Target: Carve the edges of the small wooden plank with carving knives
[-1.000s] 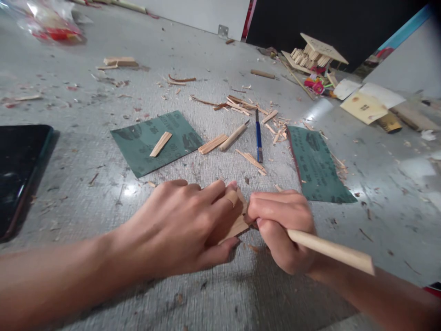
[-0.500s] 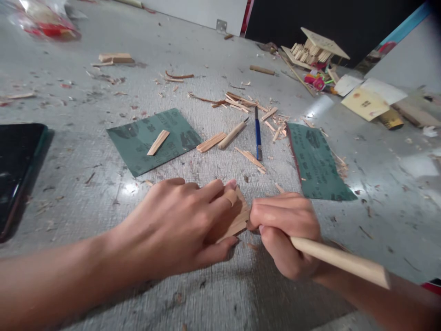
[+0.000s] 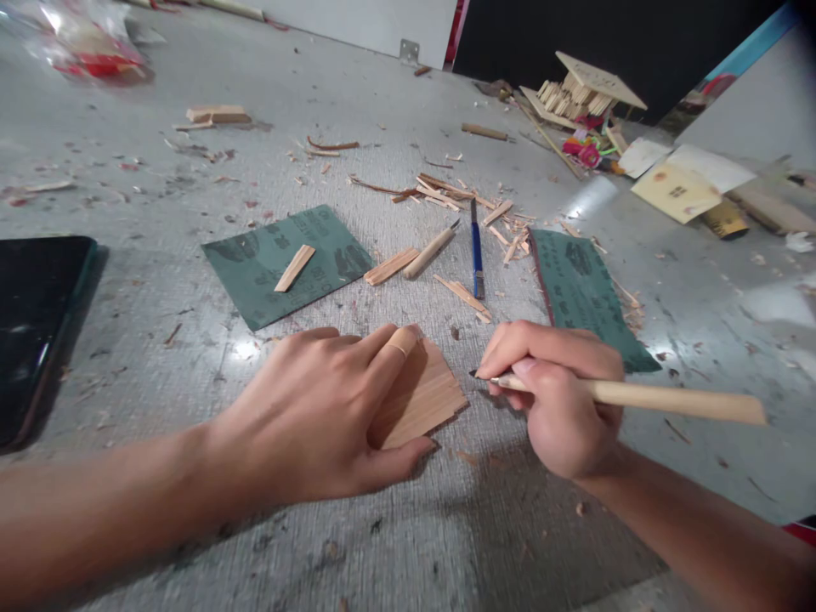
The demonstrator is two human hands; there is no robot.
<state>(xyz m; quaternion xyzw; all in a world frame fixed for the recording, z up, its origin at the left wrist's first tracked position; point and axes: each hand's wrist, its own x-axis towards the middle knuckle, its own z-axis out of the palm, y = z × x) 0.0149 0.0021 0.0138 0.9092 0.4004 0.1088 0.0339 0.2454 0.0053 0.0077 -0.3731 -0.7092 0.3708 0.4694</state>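
My left hand presses a thin, flat wooden piece against the grey surface, thumb along its near edge and fingers over its left part. Its right end shows bare, with a slanted edge and a small notch. My right hand grips a carving knife by its pale wooden handle, the dark tip pointing left. That tip is just right of the wooden piece, apart from it. Beyond my hands lie a second wooden-handled blade, a blue slim tool and a small wood strip.
Green sandpaper sheets lie left and right, the left one bearing a wood strip. Wood shavings scatter behind. A dark phone-like slab is at the left edge. A small stick-built model stands at the back right.
My right hand has drawn the knife away from the wooden piece, to the right and slightly farther off, turning the handle more level. My left hand stays on the piece, now showing more of it.
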